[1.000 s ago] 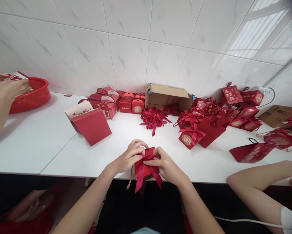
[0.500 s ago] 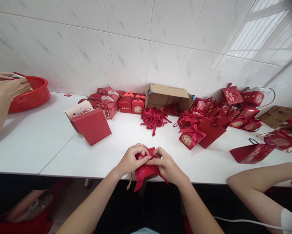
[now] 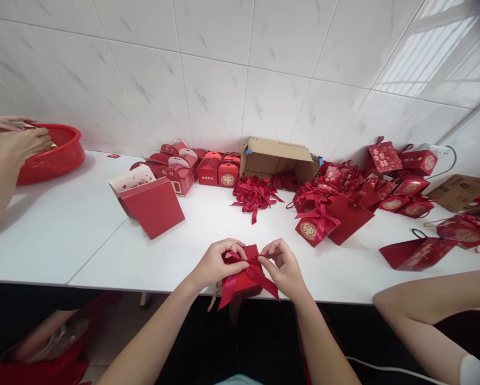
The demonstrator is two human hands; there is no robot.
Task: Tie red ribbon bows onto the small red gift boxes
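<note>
A small red gift box (image 3: 250,287) sits at the table's front edge between my hands, with a gold cord (image 3: 213,298) hanging at its left side. Across its top lies a dark red ribbon bow (image 3: 252,267), its two tails spreading down left and right. My left hand (image 3: 222,262) pinches the bow's left loop between thumb and fingers. On the other side my right hand (image 3: 283,267) grips the right loop at its fingertips. The box's back part is partly covered by the bow and my fingers.
Beyond my hands lies a heap of ribbon bows (image 3: 256,195) before an open cardboard carton (image 3: 277,152). Red boxes (image 3: 179,174) line the wall; a tall red bag (image 3: 153,208) stands left. Bow-tied boxes (image 3: 314,227) stand right. Co-workers' hands (image 3: 21,144) reach over a red basin (image 3: 63,155); another person's arm (image 3: 424,299) rests right.
My right hand has shifted right and slightly up, away from the left. The bow, hidden by my fingers before, now shows its knot and loops, pulled wider.
</note>
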